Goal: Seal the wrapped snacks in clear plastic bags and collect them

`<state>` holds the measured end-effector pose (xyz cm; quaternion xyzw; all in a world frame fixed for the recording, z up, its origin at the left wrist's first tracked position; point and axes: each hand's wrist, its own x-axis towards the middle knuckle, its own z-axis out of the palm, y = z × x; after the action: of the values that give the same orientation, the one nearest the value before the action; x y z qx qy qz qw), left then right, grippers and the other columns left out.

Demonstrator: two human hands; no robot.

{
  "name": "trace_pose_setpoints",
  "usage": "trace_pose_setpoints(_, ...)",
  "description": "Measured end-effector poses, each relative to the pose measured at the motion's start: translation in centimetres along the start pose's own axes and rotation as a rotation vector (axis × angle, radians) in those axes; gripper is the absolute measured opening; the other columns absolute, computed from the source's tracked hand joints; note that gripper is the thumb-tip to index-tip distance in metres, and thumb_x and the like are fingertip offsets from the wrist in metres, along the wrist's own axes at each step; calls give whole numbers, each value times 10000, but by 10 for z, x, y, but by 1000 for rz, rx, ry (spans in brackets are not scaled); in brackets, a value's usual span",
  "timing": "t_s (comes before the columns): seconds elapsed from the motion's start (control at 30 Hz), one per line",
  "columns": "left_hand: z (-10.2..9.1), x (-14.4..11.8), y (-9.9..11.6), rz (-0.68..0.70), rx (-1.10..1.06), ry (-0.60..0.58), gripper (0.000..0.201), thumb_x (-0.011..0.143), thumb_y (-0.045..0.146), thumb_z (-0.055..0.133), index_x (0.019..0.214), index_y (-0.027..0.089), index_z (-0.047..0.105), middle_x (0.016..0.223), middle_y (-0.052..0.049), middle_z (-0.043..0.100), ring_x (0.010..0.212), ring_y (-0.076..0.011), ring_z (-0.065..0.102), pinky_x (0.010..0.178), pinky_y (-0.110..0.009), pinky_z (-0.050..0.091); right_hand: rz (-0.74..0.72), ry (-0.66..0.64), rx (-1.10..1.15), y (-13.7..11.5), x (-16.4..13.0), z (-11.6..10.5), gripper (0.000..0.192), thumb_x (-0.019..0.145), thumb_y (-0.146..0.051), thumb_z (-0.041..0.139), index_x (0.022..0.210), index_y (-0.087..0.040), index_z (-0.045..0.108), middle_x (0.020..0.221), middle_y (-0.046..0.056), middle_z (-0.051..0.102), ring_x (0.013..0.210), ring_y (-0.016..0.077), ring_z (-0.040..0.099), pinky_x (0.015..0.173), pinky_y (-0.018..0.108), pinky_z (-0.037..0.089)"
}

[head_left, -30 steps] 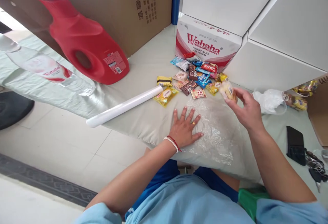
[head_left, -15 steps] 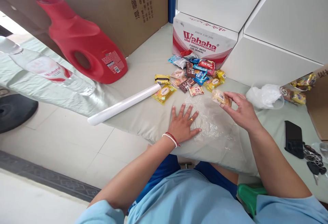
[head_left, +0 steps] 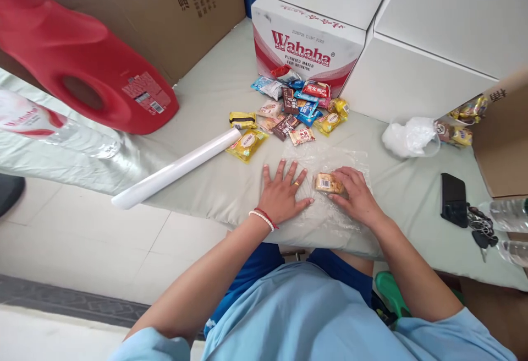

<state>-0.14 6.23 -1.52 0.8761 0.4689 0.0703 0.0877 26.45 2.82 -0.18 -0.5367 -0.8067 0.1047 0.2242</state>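
My left hand [head_left: 284,193] lies flat with its fingers spread, pressing the left part of a clear plastic sheet [head_left: 350,158] onto the cloth-covered table. On the sheet's middle sits a small wrapped snack [head_left: 328,182], golden brown with a white barcode label facing up. The fingers and thumb of my right hand [head_left: 355,196] grip its right end. Beyond both hands is a heap of packaged snacks [head_left: 306,109] in blue, red, brown and yellow wrappers. A white roll [head_left: 181,167] slants to the left of my left hand, its far end touching a yellow packet [head_left: 248,145].
Behind the heap stands a Wahaha carton [head_left: 305,44]. At left are a large red jug [head_left: 94,69] and a clear bottle [head_left: 53,124]. To the right lie a white plastic bag [head_left: 410,136], a black phone [head_left: 454,200], keys [head_left: 482,234] and water bottles [head_left: 509,215].
My right hand has brought the wrapped snack down and toward me, onto the plastic sheet. My left hand stays flat. The whole view has shifted slightly.
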Motion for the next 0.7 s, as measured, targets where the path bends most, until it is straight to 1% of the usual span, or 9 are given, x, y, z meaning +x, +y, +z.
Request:
trace_pose_setpoints(0.1, 0, 0, 0, -2, 1, -7, 851, 948, 776, 407, 1638, 283, 347, 1748, -110, 236, 1618, -425, 97, 1207, -795, 7, 31, 19, 17, 2, 0, -3, 533, 961, -459, 645, 1446, -262, 544, 1368, 153, 599, 1331, 359, 498, 1122, 598, 443)
trace_pose_setpoints(0.2, 0, 0, 1, -8, 5, -6, 866, 947, 780, 398, 1640, 264, 345, 1747, -110, 237, 1621, -415, 100, 1220, -782, 2, 52, -7, 39, 2, -1, -4, 474, 971, -473, 615, 1393, -258, 595, 1305, 152, 634, 1304, 366, 522, 1096, 603, 458)
trace_pose_setpoints(0.27, 0, 0, 1, -9, 11, 0, 880, 948, 780, 394, 1644, 244, 336, 1745, -115, 241, 1622, -408, 105, 1226, -775, 6, 59, -29, 48, 1, -1, -4, 454, 977, -467, 603, 1377, -252, 612, 1313, 155, 634, 1295, 361, 532, 1097, 595, 457)
trace_pose_setpoints(0.37, 0, 0, 1, -11, 15, -2, 904, 946, 779, 398, 1649, 216, 318, 1740, -129, 248, 1618, -411, 125, 1228, -774, 10, 86, -108, 42, 0, 2, -8, 471, 964, -475, 615, 1379, -254, 623, 1344, 155, 631, 1315, 369, 528, 1105, 596, 447)
trace_pose_setpoints(0.43, 0, 0, 1, -12, 14, -7, 910, 945, 778, 403, 1650, 209, 316, 1738, -136, 253, 1615, -417, 136, 1229, -772, 11, 95, -173, 56, 2, 11, -16, 486, 942, -505, 638, 1358, -255, 644, 1341, 149, 641, 1295, 369, 549, 1093, 583, 459)
trace_pose_setpoints(0.5, 0, 0, 1, -15, 13, -6, 912, 944, 775, 406, 1650, 205, 317, 1736, -139, 258, 1614, -420, 138, 1232, -769, 8, 98, -168, 67, 4, 29, -28, 455, 948, -526, 623, 1308, -253, 677, 1312, 139, 662, 1249, 349, 585, 1081, 551, 473)
trace_pose_setpoints(0.6, -1, 0, 2, -22, 9, -1, 909, 946, 779, 396, 1646, 204, 325, 1737, -135, 257, 1618, -411, 131, 1237, -762, 4, 126, -59, 1, 7, 74, -42, 375, 995, -473, 548, 1230, -233, 716, 1231, 131, 701, 1175, 322, 624, 1060, 508, 479)
trace_pose_setpoints(0.63, -1, 0, 1, -21, 5, -3, 907, 947, 781, 388, 1644, 205, 329, 1738, -132, 256, 1619, -409, 128, 1237, -763, 5, 131, -49, -31, 8, 92, -42, 357, 997, -435, 540, 1216, -220, 723, 1206, 131, 711, 1154, 321, 632, 1047, 500, 482)
trace_pose_setpoints(0.7, -1, 0, 1, -18, -4, -11, 903, 949, 786, 370, 1641, 206, 338, 1740, -127, 250, 1619, -409, 128, 1234, -769, 11, 117, -92, -82, 10, 131, -34, 328, 973, -329, 547, 1204, -188, 733, 1187, 138, 719, 1129, 326, 641, 1026, 485, 487)
